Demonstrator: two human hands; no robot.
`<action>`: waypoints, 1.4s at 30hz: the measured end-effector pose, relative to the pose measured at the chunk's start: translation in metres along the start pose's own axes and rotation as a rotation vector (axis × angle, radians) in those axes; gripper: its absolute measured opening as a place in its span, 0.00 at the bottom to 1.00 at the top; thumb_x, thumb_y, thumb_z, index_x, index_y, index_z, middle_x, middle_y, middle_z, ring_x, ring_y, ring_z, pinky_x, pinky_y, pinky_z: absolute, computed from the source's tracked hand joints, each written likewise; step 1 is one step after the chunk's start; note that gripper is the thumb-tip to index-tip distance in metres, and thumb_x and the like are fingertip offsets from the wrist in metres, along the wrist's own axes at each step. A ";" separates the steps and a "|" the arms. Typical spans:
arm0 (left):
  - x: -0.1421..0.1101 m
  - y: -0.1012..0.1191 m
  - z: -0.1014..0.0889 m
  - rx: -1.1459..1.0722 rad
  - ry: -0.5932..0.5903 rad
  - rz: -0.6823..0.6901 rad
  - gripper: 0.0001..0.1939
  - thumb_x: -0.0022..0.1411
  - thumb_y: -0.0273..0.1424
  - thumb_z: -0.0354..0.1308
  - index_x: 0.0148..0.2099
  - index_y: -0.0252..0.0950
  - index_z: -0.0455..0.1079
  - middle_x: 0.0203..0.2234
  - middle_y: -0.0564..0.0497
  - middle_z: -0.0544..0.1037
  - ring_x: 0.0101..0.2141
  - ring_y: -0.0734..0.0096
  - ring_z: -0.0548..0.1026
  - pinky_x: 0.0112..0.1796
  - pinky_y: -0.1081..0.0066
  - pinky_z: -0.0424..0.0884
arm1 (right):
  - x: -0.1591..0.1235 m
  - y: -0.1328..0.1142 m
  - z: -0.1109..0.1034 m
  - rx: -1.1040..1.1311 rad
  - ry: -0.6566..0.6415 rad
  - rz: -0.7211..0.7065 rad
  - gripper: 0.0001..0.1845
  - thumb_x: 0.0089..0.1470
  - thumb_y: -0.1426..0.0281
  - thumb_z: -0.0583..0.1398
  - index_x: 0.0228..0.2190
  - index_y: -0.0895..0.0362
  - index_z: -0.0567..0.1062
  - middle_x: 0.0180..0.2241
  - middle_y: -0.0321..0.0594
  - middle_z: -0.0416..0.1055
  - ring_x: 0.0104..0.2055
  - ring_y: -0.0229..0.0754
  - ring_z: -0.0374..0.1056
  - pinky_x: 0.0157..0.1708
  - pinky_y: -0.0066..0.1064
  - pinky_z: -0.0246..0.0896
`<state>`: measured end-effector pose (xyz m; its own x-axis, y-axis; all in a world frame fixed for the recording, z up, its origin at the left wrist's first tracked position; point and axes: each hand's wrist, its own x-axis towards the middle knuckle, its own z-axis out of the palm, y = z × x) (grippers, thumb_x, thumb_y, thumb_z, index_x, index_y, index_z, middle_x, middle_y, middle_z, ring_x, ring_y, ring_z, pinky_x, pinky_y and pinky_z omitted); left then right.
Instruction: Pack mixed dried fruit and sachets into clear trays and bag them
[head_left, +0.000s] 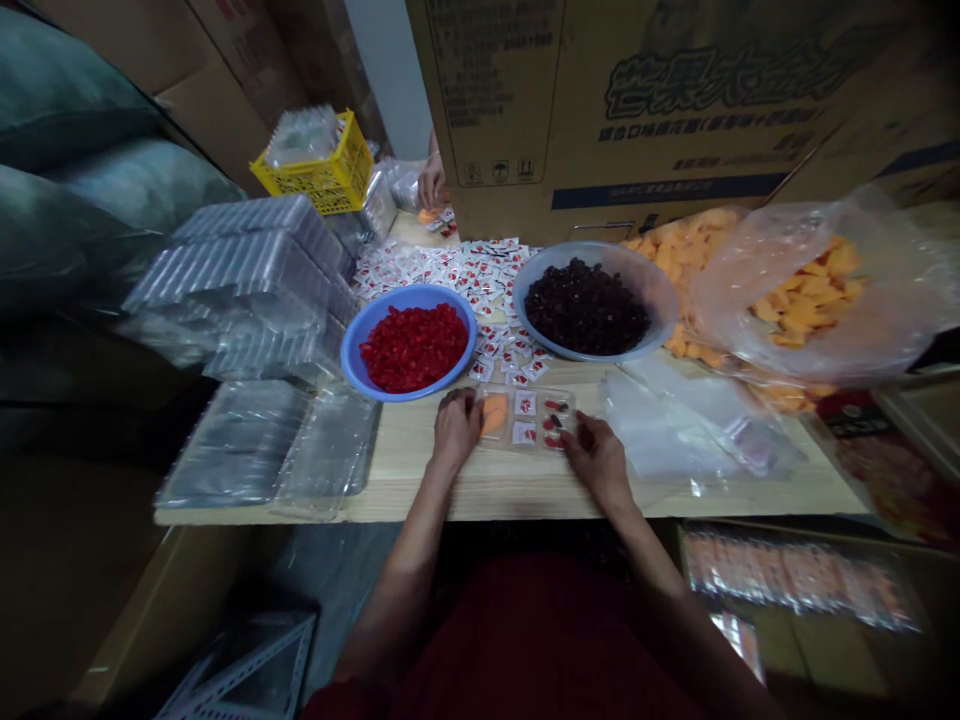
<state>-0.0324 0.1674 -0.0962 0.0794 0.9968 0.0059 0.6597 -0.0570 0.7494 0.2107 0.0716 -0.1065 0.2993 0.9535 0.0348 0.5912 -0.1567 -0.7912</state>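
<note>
Now our left hand (456, 432) and right hand (598, 462) pinch the filled tray (539, 420) with bent fingers | steadying, we think | moving it needs level hands

Clear tray (495, 443) between left grip (457, 430) and right grip (598, 462): orange slice (494, 411), white packets (525, 403) printed red; beyond left grip, blue bowl (353, 362), red pieces (416, 348); beyond right grip, pale bluish bowl (664, 305), blackish pieces (587, 308); under both, pale, wood-grained counter (517, 498).

1. The big box (585, 60) says "芒果" in big writing (679, 88).
2. Smaller writing (712, 130) below has "口味".
3. The box has an umbrella sign (500, 171) and up arrows (526, 170).
4. Its blue stripe (660, 192) looks too blurry.
</note>
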 end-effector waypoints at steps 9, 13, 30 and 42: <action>-0.043 -0.006 -0.004 -0.221 -0.073 -0.101 0.15 0.61 0.43 0.60 0.42 0.37 0.68 0.28 0.53 0.76 0.28 0.70 0.73 0.31 0.71 0.68 | -0.016 -0.010 -0.003 0.568 -0.002 0.212 0.21 0.49 0.52 0.66 0.34 0.53 0.68 0.28 0.36 0.73 0.31 0.43 0.70 0.33 0.35 0.66; -0.059 0.002 0.002 -0.746 -0.080 -0.310 0.24 0.49 0.43 0.71 0.43 0.38 0.68 0.27 0.55 0.78 0.27 0.75 0.75 0.31 0.75 0.70 | -0.027 -0.020 -0.019 0.861 -0.021 0.339 0.26 0.43 0.52 0.71 0.35 0.52 0.67 0.31 0.36 0.79 0.32 0.45 0.75 0.32 0.35 0.71; -0.099 0.063 0.027 -1.175 -0.417 -0.801 0.18 0.55 0.22 0.66 0.49 0.38 0.75 0.43 0.49 0.82 0.43 0.63 0.82 0.48 0.64 0.79 | -0.040 0.002 -0.082 0.908 -0.113 0.254 0.27 0.50 0.53 0.69 0.46 0.54 0.71 0.39 0.41 0.80 0.39 0.44 0.76 0.39 0.35 0.69; -0.083 0.016 -0.023 -1.348 -0.109 -0.817 0.19 0.65 0.16 0.52 0.53 0.36 0.74 0.40 0.48 0.83 0.39 0.67 0.83 0.43 0.66 0.81 | 0.015 0.024 -0.090 -0.586 0.009 0.022 0.20 0.57 0.59 0.66 0.44 0.61 0.75 0.50 0.55 0.68 0.51 0.55 0.64 0.48 0.41 0.65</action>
<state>-0.0454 0.0849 -0.0696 0.1400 0.7204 -0.6792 -0.5676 0.6205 0.5411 0.2970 0.0592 -0.0700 0.3210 0.9466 0.0299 0.8996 -0.2950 -0.3219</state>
